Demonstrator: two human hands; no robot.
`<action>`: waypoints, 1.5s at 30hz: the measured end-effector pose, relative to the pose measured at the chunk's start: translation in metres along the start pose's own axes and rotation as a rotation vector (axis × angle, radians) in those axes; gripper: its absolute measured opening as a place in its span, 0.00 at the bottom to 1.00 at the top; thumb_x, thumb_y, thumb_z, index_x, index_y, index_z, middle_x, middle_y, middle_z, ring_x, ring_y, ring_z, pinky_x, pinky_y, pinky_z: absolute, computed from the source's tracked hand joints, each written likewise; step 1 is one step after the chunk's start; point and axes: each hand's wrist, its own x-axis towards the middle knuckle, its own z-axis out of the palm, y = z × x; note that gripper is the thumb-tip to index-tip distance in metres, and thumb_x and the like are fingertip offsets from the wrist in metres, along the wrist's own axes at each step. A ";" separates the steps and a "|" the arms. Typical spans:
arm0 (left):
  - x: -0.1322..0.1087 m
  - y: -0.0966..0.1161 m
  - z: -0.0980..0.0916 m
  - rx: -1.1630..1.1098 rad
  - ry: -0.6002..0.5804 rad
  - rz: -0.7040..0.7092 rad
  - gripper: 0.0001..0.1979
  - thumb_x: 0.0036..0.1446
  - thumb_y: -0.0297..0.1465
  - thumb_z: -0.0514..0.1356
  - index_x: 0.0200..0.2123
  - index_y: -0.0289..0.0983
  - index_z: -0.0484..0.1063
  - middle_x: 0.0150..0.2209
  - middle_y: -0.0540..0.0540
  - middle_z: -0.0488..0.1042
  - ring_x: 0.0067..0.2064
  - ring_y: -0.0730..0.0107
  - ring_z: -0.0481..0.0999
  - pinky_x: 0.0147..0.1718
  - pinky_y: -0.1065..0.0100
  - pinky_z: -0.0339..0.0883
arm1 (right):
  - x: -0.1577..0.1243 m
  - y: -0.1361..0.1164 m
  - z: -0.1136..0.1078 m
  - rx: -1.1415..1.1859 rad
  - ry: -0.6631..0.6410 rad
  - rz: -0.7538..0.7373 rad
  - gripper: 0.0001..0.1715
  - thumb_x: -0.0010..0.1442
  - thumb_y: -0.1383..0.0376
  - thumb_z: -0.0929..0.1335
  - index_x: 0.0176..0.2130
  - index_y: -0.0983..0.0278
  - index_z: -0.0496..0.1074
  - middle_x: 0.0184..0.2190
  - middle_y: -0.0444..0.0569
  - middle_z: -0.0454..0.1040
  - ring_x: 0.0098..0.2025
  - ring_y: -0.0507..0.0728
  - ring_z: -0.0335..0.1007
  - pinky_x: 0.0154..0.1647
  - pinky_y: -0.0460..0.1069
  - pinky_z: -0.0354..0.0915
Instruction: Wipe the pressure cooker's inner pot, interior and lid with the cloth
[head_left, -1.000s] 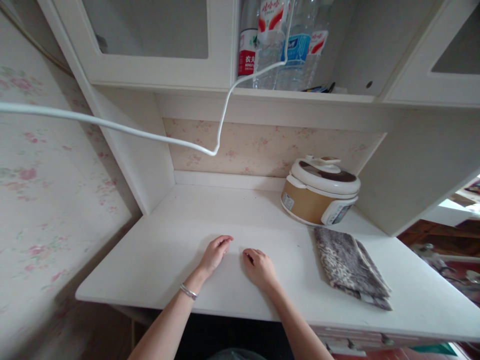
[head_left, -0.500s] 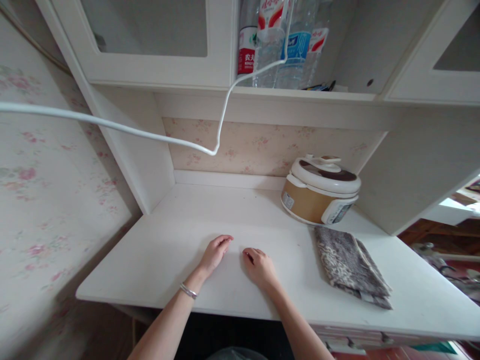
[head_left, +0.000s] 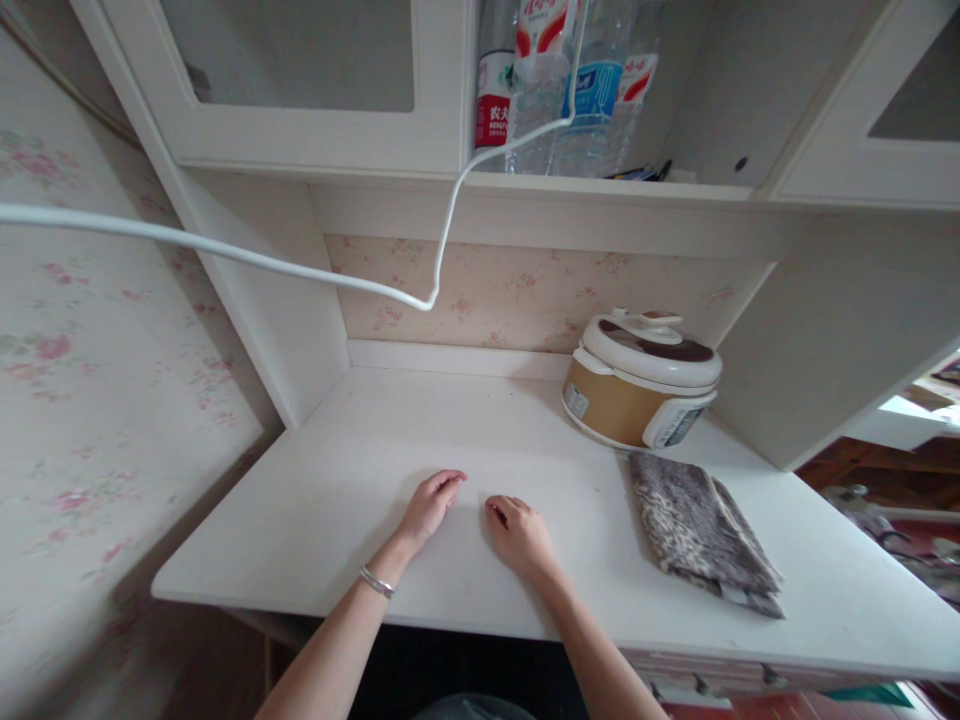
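My left hand (head_left: 433, 507) rests on its side on the white desk (head_left: 315, 490), with its fingers curled together and nothing visible in them. A silver bangle (head_left: 377, 582) circles my left wrist. Just to the right, my right hand (head_left: 519, 530) lies on the desk, loosely closed, its thumb near the bent fingers; no object shows in it. A small gap separates the two hands. A folded grey, patterned cloth (head_left: 705, 530) lies on the desk to the right, apart from my right hand.
A white and gold electric cooker (head_left: 641, 385) stands at the back right. Above hangs a white cabinet (head_left: 322, 140) with several plastic bottles (head_left: 592, 100) on its open shelf. A bent white cable (head_left: 300, 275) crosses the view in front of it. Floral wallpaper (head_left: 67, 400) covers the left wall.
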 end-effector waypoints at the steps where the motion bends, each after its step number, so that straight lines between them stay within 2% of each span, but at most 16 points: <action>1: 0.000 0.000 0.000 0.002 0.001 -0.002 0.20 0.55 0.44 0.58 0.41 0.35 0.75 0.21 0.55 0.59 0.23 0.75 0.56 0.22 0.72 0.48 | 0.000 0.000 0.000 -0.001 0.000 0.001 0.14 0.65 0.64 0.60 0.40 0.58 0.74 0.37 0.45 0.78 0.40 0.54 0.72 0.40 0.45 0.59; 14: 0.000 0.000 0.000 -0.006 -0.013 0.001 0.18 0.56 0.42 0.58 0.41 0.35 0.74 0.21 0.56 0.58 0.24 0.76 0.55 0.22 0.72 0.47 | 0.001 -0.001 0.000 -0.008 -0.006 0.006 0.15 0.65 0.64 0.60 0.41 0.58 0.75 0.38 0.46 0.78 0.40 0.54 0.72 0.41 0.45 0.60; 29: -0.003 0.008 0.001 0.030 0.006 -0.035 0.20 0.54 0.45 0.58 0.41 0.35 0.75 0.22 0.55 0.60 0.24 0.74 0.57 0.23 0.71 0.48 | 0.000 -0.010 -0.008 -0.022 -0.041 0.035 0.15 0.66 0.65 0.60 0.41 0.59 0.75 0.38 0.47 0.78 0.41 0.54 0.72 0.42 0.45 0.61; 38: -0.001 0.005 0.003 -0.015 -0.018 -0.058 0.18 0.54 0.42 0.58 0.41 0.35 0.74 0.21 0.56 0.59 0.23 0.76 0.55 0.22 0.72 0.46 | -0.002 -0.009 -0.004 -0.013 -0.040 0.000 0.14 0.65 0.66 0.61 0.39 0.59 0.75 0.36 0.46 0.77 0.40 0.54 0.71 0.42 0.45 0.59; 42: 0.008 0.011 0.010 -0.017 -0.061 -0.145 0.16 0.53 0.41 0.59 0.38 0.35 0.74 0.21 0.56 0.60 0.22 0.78 0.55 0.21 0.72 0.46 | -0.004 -0.011 -0.002 -0.050 -0.053 -0.026 0.13 0.66 0.66 0.61 0.37 0.59 0.75 0.33 0.45 0.77 0.39 0.54 0.70 0.43 0.46 0.58; 45: 0.025 0.027 0.028 -0.033 -0.149 -0.162 0.15 0.53 0.40 0.58 0.38 0.35 0.74 0.22 0.55 0.61 0.21 0.78 0.55 0.20 0.72 0.45 | -0.003 -0.012 0.000 -0.086 -0.062 -0.034 0.13 0.65 0.67 0.62 0.36 0.58 0.74 0.32 0.45 0.77 0.38 0.55 0.70 0.42 0.47 0.58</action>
